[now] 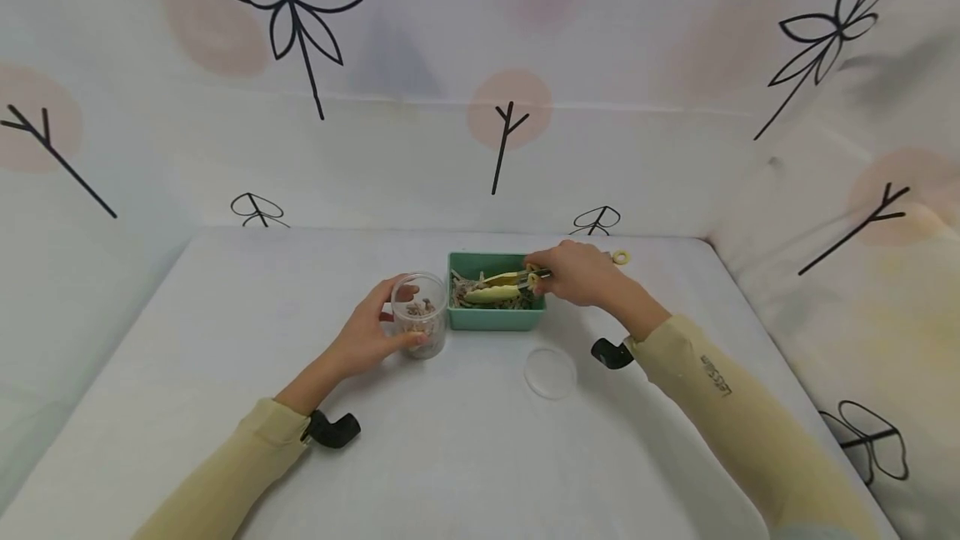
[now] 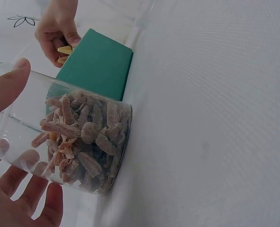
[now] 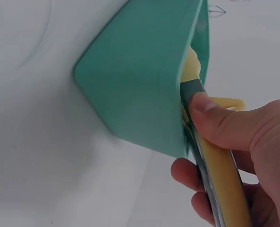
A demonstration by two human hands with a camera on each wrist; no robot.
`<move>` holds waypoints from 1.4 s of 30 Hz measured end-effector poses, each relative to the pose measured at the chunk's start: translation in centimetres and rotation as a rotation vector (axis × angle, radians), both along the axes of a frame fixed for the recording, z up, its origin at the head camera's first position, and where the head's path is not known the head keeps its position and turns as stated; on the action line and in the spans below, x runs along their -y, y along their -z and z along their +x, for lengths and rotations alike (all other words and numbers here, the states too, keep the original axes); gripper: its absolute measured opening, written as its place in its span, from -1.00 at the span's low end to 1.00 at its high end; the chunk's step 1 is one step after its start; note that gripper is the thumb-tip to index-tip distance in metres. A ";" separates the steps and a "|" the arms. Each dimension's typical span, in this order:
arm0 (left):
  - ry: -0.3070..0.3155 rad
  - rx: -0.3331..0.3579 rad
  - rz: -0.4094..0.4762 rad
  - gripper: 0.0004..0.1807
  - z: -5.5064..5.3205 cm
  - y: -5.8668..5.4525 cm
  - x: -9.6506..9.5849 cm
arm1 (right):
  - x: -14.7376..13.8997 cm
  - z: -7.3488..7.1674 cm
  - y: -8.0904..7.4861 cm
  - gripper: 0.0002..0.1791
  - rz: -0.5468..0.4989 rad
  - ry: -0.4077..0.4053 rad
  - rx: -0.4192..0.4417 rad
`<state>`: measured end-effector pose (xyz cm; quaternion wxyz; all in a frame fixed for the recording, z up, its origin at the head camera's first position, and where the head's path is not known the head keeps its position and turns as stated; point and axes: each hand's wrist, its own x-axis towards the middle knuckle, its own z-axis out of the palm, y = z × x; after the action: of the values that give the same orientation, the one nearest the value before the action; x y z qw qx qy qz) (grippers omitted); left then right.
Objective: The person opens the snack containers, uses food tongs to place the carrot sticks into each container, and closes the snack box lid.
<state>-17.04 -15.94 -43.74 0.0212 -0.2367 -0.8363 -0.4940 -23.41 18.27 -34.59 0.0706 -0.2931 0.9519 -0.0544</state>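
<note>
My left hand [image 1: 366,336] grips a clear round jar [image 1: 422,340] from its left side, thumb and fingers curved round the wall. Dried, dusty brown finger-like pieces [image 2: 88,137] fill the lower part of the jar, which has no lid on. Touching or close beside it stands a green rectangular box [image 1: 495,321] with more such brown pieces [image 1: 462,286] inside. My right hand [image 1: 577,273] holds metal tongs [image 3: 220,179] with yellow grips and yellow tips, thumb on top. The tips reach down among the pieces in the box.
A clear round lid [image 1: 550,373] lies flat on the white-covered table [image 1: 450,448], in front of the box. A white patterned backdrop [image 1: 420,165] rises behind and at the sides. Black wrist mounts [image 1: 333,430] stick out under both sleeves.
</note>
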 end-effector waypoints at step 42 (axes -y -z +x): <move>-0.007 0.018 -0.010 -0.03 0.0 0.0 0.0 | -2.8 1.6 -2.3 -0.52 -0.172 0.058 -0.059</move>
<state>-17.00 -15.93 -43.76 0.0139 -0.2295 -0.8398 -0.4918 -21.81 21.03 -32.26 0.0154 -0.2718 0.9535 -0.1293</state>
